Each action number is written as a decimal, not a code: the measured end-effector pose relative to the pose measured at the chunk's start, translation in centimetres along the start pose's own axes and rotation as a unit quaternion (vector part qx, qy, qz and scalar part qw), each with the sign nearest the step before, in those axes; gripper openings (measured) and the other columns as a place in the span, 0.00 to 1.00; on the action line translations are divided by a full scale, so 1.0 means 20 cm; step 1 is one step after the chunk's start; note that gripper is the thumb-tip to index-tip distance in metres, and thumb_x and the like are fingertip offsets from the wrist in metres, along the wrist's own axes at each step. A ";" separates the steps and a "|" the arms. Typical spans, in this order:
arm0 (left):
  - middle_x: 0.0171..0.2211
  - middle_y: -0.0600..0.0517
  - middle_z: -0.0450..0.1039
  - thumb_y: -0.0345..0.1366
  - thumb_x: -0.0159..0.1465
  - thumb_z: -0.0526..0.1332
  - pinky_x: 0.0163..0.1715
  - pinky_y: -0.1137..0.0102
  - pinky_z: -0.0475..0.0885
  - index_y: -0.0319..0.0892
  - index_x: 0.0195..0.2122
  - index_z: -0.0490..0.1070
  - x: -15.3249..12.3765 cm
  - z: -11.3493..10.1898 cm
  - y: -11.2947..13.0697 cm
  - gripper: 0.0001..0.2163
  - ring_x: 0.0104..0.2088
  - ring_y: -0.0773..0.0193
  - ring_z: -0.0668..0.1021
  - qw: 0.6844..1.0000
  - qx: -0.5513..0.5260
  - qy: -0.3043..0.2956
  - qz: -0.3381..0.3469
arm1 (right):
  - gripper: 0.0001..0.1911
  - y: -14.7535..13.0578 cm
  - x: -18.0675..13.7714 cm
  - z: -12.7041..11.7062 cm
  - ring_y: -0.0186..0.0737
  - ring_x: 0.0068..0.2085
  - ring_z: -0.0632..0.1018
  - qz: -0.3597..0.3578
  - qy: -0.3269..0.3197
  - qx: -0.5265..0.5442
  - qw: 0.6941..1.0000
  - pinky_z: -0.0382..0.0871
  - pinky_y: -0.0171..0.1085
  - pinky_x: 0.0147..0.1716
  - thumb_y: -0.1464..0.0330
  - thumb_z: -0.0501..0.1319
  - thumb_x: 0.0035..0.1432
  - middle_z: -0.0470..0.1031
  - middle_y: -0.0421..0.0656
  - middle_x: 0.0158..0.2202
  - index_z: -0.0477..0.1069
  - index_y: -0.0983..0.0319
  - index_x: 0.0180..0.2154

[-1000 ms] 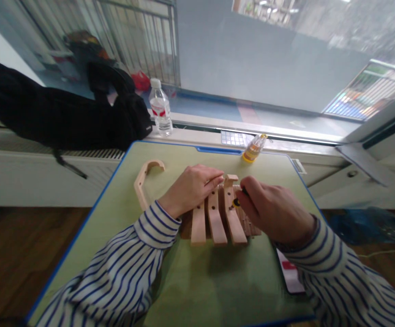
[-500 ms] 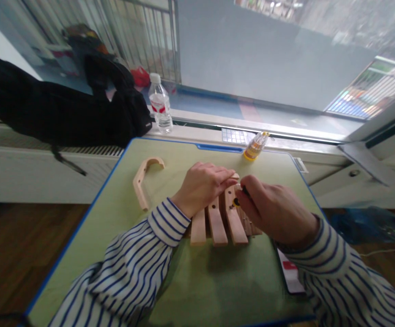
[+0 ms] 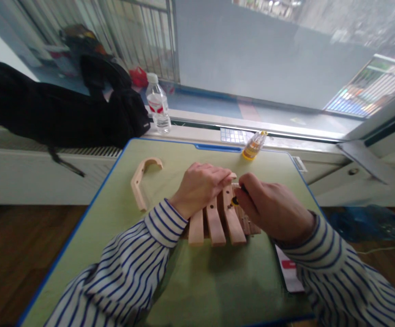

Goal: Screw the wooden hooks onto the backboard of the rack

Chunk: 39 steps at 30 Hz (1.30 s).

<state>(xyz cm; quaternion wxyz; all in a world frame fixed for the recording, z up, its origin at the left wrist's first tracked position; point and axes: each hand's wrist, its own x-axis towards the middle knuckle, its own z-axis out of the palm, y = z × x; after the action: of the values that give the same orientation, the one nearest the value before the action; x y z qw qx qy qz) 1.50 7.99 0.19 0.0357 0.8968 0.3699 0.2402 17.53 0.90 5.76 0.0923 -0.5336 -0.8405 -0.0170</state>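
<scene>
My left hand [image 3: 204,186] lies across the upper ends of several curved wooden hooks, fingers together and gripping the rightmost wooden hook [image 3: 233,222] near its top. Beside it stands another wooden hook [image 3: 217,227], with a dark hole in its face. Closed in a fist, my right hand [image 3: 268,204] holds a small screwdriver [image 3: 234,200], of which only a yellow and black part shows. Its front end is at a screw [image 3: 230,207] in the rightmost hook. Under the hooks, a brown wooden board [image 3: 252,228] with several screws is partly hidden by my right hand.
A loose wooden hook [image 3: 137,181] lies on the green table [image 3: 105,245] to the left. At the back right stands a small clear bottle with yellow [image 3: 253,146]. A phone [image 3: 290,272] lies under my right forearm. On the sill are a water bottle [image 3: 159,106] and a black bag [image 3: 81,113].
The view has shifted slightly. Both hands keep their places on the hooks and the screwdriver; my right fingers have turned only a little.
</scene>
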 end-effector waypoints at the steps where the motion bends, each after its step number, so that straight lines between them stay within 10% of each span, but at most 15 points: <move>1: 0.42 0.52 0.74 0.42 0.66 0.49 0.40 0.65 0.62 0.46 0.45 0.69 0.00 -0.01 -0.01 0.13 0.43 0.60 0.74 1.000 -0.006 -0.009 0.006 | 0.11 0.00 0.00 0.00 0.31 0.20 0.64 0.001 -0.003 0.000 1.000 0.44 0.34 0.21 0.62 0.43 0.63 0.66 0.36 0.22 0.57 0.60 0.35; 7: 0.52 0.48 0.66 0.44 0.59 0.59 0.49 0.63 0.61 0.43 0.55 0.59 -0.03 -0.13 -0.05 0.24 0.52 0.57 0.67 0.994 -0.015 -0.082 0.066 | 0.11 0.00 0.00 -0.01 0.30 0.19 0.64 0.003 -0.009 -0.002 1.000 0.43 0.34 0.20 0.61 0.42 0.63 0.65 0.36 0.21 0.55 0.60 0.33; 15: 0.34 0.53 0.71 0.45 0.62 0.55 0.41 0.63 0.66 0.44 0.35 0.70 -0.20 -0.38 0.16 0.10 0.38 0.60 0.72 0.985 -0.048 -0.155 0.065 | 0.12 0.01 0.01 -0.02 0.30 0.19 0.65 0.010 -0.029 0.003 1.000 0.43 0.34 0.20 0.60 0.41 0.63 0.66 0.37 0.21 0.55 0.61 0.34; 27: 0.31 0.53 0.73 0.32 0.58 0.62 0.36 0.64 0.70 0.40 0.34 0.70 -0.41 -0.04 0.29 0.04 0.35 0.62 0.73 0.990 -0.094 0.076 0.072 | 0.08 0.01 0.00 -0.03 0.31 0.20 0.66 0.007 -0.041 0.006 0.999 0.44 0.34 0.20 0.63 0.42 0.63 0.67 0.35 0.23 0.54 0.59 0.35; 39: 0.32 0.55 0.74 0.31 0.60 0.60 0.47 0.58 0.69 0.42 0.36 0.71 -0.42 -0.05 0.27 0.04 0.37 0.63 0.72 0.987 -0.088 0.090 0.094 | 0.09 0.02 0.02 -0.04 0.31 0.20 0.67 0.011 -0.058 0.018 0.998 0.44 0.34 0.20 0.62 0.42 0.63 0.68 0.36 0.23 0.55 0.59 0.35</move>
<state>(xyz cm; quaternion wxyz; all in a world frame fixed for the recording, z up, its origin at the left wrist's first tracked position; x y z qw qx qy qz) -0.57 -1.72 -0.90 0.0582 0.8956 0.2627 0.3543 17.75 1.29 6.53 0.0527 -0.5415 -0.8385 0.0301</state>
